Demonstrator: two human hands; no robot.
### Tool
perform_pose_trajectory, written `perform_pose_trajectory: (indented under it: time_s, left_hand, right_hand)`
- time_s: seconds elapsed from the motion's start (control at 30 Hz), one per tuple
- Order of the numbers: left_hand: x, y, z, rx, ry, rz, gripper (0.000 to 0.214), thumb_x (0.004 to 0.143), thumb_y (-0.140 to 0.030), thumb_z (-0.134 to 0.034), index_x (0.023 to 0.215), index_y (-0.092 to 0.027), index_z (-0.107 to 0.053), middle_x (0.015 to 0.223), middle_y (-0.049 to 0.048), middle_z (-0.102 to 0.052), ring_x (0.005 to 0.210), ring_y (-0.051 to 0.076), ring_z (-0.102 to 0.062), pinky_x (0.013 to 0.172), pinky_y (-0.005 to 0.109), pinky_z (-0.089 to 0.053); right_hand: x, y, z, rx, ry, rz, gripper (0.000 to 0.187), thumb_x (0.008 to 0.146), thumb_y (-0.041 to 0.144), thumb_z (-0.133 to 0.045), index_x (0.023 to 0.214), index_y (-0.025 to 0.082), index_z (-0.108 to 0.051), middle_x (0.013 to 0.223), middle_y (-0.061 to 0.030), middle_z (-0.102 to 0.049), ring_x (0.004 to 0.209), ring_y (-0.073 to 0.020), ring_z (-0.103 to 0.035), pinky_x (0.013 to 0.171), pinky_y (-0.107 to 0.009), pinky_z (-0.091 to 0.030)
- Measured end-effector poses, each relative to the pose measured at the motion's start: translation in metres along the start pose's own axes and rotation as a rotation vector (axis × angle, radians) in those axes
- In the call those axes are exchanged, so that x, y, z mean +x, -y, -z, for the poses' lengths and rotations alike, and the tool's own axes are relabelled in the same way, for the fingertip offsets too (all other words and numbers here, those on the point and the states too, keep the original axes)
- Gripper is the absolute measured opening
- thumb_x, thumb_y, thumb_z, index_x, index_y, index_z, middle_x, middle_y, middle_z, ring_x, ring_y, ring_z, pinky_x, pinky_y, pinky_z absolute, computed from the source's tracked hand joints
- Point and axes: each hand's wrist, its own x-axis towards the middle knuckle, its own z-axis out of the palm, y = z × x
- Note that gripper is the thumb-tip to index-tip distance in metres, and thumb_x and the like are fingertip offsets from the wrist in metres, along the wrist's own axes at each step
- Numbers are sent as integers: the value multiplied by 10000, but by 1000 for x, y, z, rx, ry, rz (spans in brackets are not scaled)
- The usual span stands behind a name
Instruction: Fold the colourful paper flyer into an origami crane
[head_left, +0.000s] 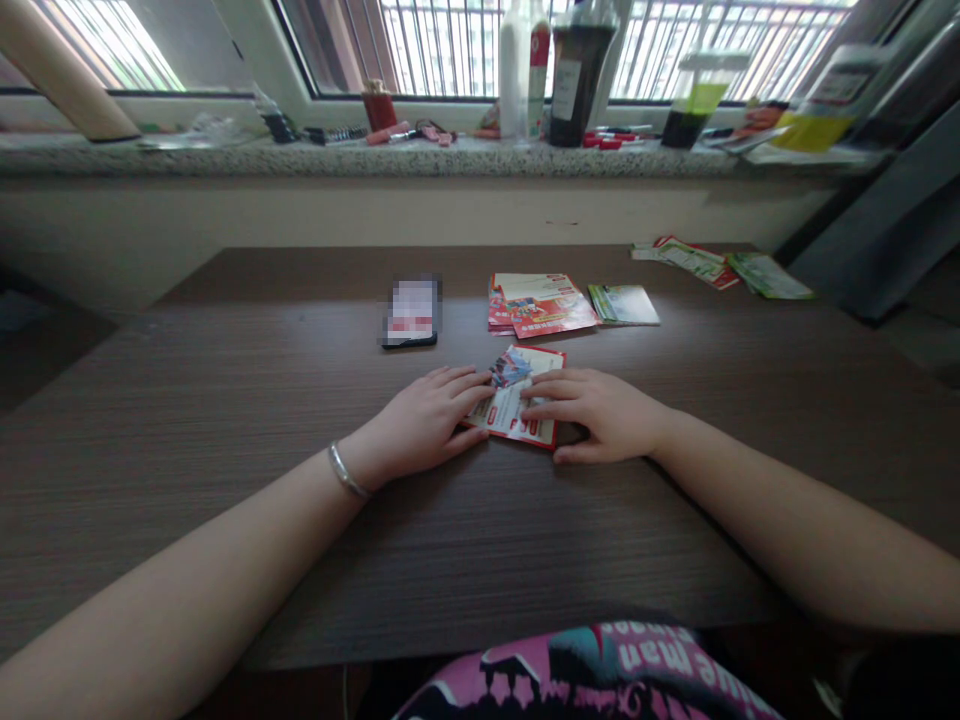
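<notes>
Matt, wood-grain table (pixel 225 400) here; glossy printed paper leaflet (pixel 504 415); shiny smooth metal bracelet (pixel 346 472); speckled, polished stone sill (pixel 375 158).

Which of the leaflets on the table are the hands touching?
The red-edged leaflet nearest the person, with the left hand and right hand resting on it. The red stack, the green leaflet and the far-right pile lie untouched behind it.
</notes>
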Motion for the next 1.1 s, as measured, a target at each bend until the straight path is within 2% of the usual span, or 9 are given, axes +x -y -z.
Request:
perform_pose_trajectory:
  time_s: [0.23, 0.4, 0.53, 0.77, 0.87, 0.97, 1.1]
  left_hand:
    - [2, -2, 1, 21, -59, -44, 398, 928, -405, -519, 1268, -205, -571, 1274, 105, -586, 1166, 262, -544, 1013, 437, -453]
    - [3, -1, 0, 30, -78, -53, 312, 941, -374, -507, 1127, -156, -629, 1209, 109, -638, 1119, 248, -587, 1014, 430, -454]
    - [4, 2, -1, 54, -95, -77, 307, 959, -382, -478, 1084, -161, -649, 1195, 105, -663, 1099, 237, -617, 1012, 431, -458]
    - [3, 6, -4, 19, -110, -105, 301, 946, -346, -506, 1160, -183, -640, 1264, 93, -635, 1173, 226, -585, 1061, 426, -432]
    - [1, 5, -5, 39, -111, -116, 337, 950, -332, -495, 1236, -198, -613, 1337, 96, -577, 1236, 243, -531, 1063, 428, -435]
    - [0, 4, -5, 77, -98, -117, 373, 945, -325, -499, 1294, -218, -580, 1324, 108, -566, 1205, 262, -539, 1018, 439, -467]
    - [1, 3, -3, 71, -59, -145, 414, 950, -337, -492, 1336, -196, -542, 1309, 115, -584, 1183, 261, -552, 1027, 446, -458]
  right_hand:
    - [1, 3, 3, -17, -8, 22, 412, 835, 414, -620, 1202, 229, -645, 1283, -93, -621, 1163, -255, -566, 963, -452, -461]
    - [2, 3, 4, -35, 4, 10, 480, 834, 482, -606, 1227, 208, -625, 1274, -95, -627, 1149, -263, -572, 953, -448, -466]
    - [1, 4, 4, -60, -14, 6, 486, 849, 478, -585, 1243, 195, -613, 1283, -96, -622, 1166, -262, -563, 963, -450, -459]
    - [2, 6, 3, -86, -6, 5, 401, 898, 407, -535, 1237, 210, -621, 1236, -83, -656, 1102, -242, -601, 906, -409, -483]
    - [1, 3, 1, -87, -33, 17, 303, 931, 336, -493, 1142, 221, -677, 1149, -54, -699, 1034, -211, -627, 863, -370, -494]
    - [0, 2, -2, -57, -81, 27, 252, 923, 284, -502, 1046, 218, -712, 1072, -43, -724, 982, -190, -642, 839, -341, -498]
    - [1, 3, -1, -17, -124, -44, 225, 902, 244, -499, 933, 196, -717, 917, -50, -736, 878, -178, -651, 796, -314, -493]
